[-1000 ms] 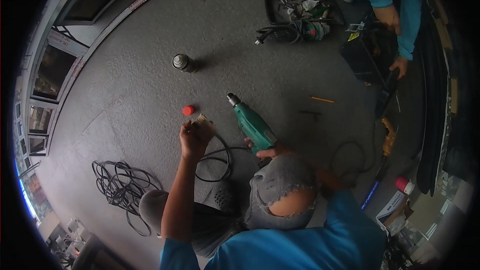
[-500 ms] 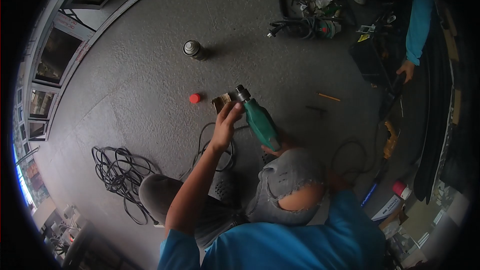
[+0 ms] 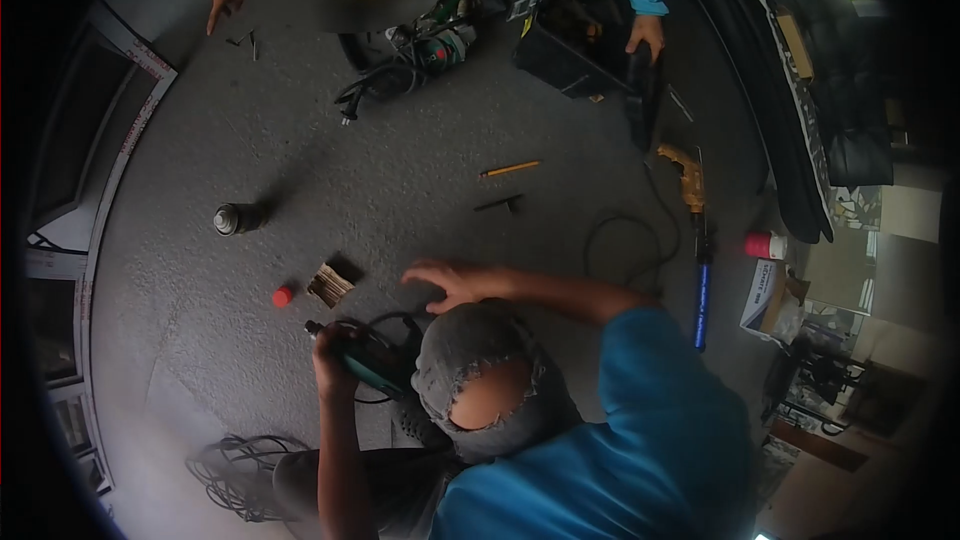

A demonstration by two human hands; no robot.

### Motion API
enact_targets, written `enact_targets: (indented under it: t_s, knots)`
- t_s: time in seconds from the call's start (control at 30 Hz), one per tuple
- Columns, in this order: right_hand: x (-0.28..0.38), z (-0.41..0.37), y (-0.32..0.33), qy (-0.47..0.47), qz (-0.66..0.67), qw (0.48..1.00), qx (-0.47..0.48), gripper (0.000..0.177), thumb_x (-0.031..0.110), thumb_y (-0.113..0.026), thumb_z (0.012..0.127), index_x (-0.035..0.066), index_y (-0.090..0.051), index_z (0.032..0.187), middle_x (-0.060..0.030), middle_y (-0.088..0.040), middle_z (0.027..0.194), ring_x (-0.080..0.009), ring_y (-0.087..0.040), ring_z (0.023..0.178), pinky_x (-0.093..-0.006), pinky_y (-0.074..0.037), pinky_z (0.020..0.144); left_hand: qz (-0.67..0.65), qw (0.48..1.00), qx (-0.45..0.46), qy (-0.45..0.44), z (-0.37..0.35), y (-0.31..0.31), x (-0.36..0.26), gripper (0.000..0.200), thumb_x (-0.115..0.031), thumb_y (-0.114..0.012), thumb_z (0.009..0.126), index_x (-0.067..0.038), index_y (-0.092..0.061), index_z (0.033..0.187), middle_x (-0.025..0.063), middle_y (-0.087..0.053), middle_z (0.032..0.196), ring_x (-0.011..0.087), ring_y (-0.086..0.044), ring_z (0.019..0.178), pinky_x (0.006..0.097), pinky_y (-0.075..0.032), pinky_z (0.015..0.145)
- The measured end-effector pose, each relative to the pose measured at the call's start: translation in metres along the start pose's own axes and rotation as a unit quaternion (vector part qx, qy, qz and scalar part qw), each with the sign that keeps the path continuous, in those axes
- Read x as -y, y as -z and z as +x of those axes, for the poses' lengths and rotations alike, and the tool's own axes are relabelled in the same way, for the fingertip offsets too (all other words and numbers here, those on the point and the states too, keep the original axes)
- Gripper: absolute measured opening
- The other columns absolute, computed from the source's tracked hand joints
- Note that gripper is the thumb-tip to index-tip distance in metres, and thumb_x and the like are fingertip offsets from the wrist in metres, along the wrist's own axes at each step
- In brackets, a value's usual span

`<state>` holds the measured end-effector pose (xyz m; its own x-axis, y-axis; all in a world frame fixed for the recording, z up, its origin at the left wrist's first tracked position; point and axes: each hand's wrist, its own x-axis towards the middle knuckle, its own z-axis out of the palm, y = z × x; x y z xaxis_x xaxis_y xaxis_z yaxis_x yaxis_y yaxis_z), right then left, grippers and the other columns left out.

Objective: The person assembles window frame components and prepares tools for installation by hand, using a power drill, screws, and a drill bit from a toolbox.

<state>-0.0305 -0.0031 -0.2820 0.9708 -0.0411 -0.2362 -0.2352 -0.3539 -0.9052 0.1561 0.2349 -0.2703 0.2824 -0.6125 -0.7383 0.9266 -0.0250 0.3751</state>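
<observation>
A green power drill [image 3: 372, 368] lies along my bent legs, its chuck pointing to the upper left. My left hand [image 3: 332, 365] is closed around its front end, just behind the chuck. Over the floor beside my ripped-jeans knee, my right hand [image 3: 455, 283] reaches out with its fingers apart and nothing in it. Ahead of the drill are a small piece of brown cardboard [image 3: 330, 286] and a red cap [image 3: 283, 296]. The drill's handle is partly hidden by my knee.
A spray can [image 3: 236, 219] stands left. Ahead are a yellow pencil [image 3: 512, 169] and dark T-shaped tool [image 3: 498, 205]. Another person's hand [image 3: 647, 37] touches a black object beside a toolbox [image 3: 565, 65]; their other hand points left. A cable coil [image 3: 235, 475] and yellow-handled tool [image 3: 687, 178] flank me.
The view has swung right. My right hand has come off the drill and moved forward, open. The drill has gone down toward my lap in my left hand.
</observation>
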Motion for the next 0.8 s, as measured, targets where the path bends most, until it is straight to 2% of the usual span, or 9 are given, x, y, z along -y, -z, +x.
enact_targets:
  t_s: [0.1,0.27,0.4,0.47,0.6,0.67,0.7,0.77,0.8]
  knots:
    - [-0.031,0.007,0.04,-0.098,-0.006,0.994,-0.046,0.043,0.012,-0.068,0.081,0.006,-0.053,0.121,-0.013,-0.059,0.117,-0.0236,-0.061,0.104,-0.0345,-0.055,0.082,-0.006,1.0,0.002,-0.003,0.008,0.018,-0.002,0.022,-0.026,-0.054,0.084,-0.004,-0.056,0.085,0.0118,-0.059,0.078,0.0263,-0.059,0.082,0.0397,-0.049,0.082]
    - [-0.068,0.047,0.12,-0.106,0.005,0.977,-0.187,0.029,0.009,-0.066,0.082,0.003,-0.058,0.109,-0.0092,-0.063,0.103,-0.0167,-0.063,0.093,-0.0312,-0.053,0.082,0.072,0.997,0.016,0.005,0.018,0.021,0.006,0.022,-0.023,-0.056,0.082,-0.002,-0.059,0.086,0.011,-0.061,0.076,0.0245,-0.06,0.079,0.0376,-0.049,0.077]
    - [-0.084,0.095,0.183,-0.059,-0.065,0.952,-0.295,0.03,0.01,-0.068,0.079,0.006,-0.059,0.107,-0.0077,-0.063,0.099,-0.0206,-0.062,0.089,-0.0343,-0.053,0.076,0.302,0.953,0.016,-0.002,0.026,0.015,0.007,0.02,-0.017,-0.06,0.08,0.002,-0.064,0.083,0.0108,-0.066,0.079,0.0201,-0.063,0.07,0.0327,-0.052,0.066]
    - [-0.078,0.117,0.209,0.007,-0.195,0.911,-0.363,0.032,0.011,-0.069,0.078,0.008,-0.058,0.108,-0.0072,-0.058,0.111,-0.0245,-0.058,0.098,-0.0398,-0.049,0.085,0.466,0.883,-0.044,-0.04,0.029,0.009,0.005,0.013,-0.013,-0.063,0.077,0.0,-0.063,0.078,0.0088,-0.065,0.073,0.018,-0.061,0.064,0.0307,-0.049,0.063]
    - [-0.067,0.155,0.247,0.017,-0.334,0.876,-0.348,0.044,0.024,-0.069,0.079,0.011,-0.056,0.119,-0.011,-0.05,0.128,-0.0299,-0.048,0.118,-0.0465,-0.038,0.1,0.602,0.779,-0.115,-0.131,0.055,-0.003,0.011,0.027,-0.021,-0.068,0.076,0.002,-0.062,0.089,0.0137,-0.066,0.075,0.0229,-0.063,0.065,0.0332,-0.05,0.064]
    - [-0.072,0.167,0.255,-0.043,-0.433,0.833,-0.341,0.058,0.039,-0.065,0.079,0.012,-0.051,0.129,-0.0147,-0.042,0.14,-0.0346,-0.036,0.129,-0.0486,-0.029,0.107,0.633,0.761,-0.101,-0.101,0.074,-0.004,0.02,0.037,-0.025,-0.069,0.076,0.001,-0.059,0.101,0.0178,-0.066,0.083,0.0309,-0.066,0.077,0.039,-0.051,0.07]
    - [-0.084,0.174,0.257,-0.099,-0.454,0.829,-0.311,0.07,0.05,-0.062,0.078,0.013,-0.047,0.135,-0.0175,-0.04,0.142,-0.0365,-0.033,0.132,-0.0521,-0.022,0.11,0.695,0.707,-0.059,-0.118,0.082,-0.004,0.025,0.04,-0.025,-0.069,0.076,0.0,-0.058,0.106,0.0185,-0.065,0.09,0.0345,-0.064,0.085,0.0424,-0.05,0.075]
    - [-0.096,0.172,0.253,-0.111,-0.461,0.826,-0.304,0.072,0.05,-0.063,0.076,0.013,-0.047,0.135,-0.0184,-0.04,0.142,-0.0363,-0.033,0.131,-0.0521,-0.022,0.11,0.784,0.614,-0.001,-0.091,0.081,-0.041,0.02,0.051,-0.026,-0.069,0.075,-0.004,-0.053,0.117,0.0192,-0.058,0.107,0.0407,-0.054,0.106,0.0491,-0.044,0.09]
    - [-0.096,0.167,0.25,-0.121,-0.471,0.823,-0.294,0.073,0.051,-0.064,0.075,0.013,-0.047,0.135,-0.0194,-0.04,0.142,-0.036,-0.034,0.131,-0.0521,-0.021,0.11,0.785,0.613,0.003,-0.09,0.09,-0.05,0.017,0.051,-0.026,-0.069,0.075,-0.004,-0.053,0.117,0.0192,-0.058,0.107,0.0407,-0.054,0.106,0.0491,-0.044,0.09]
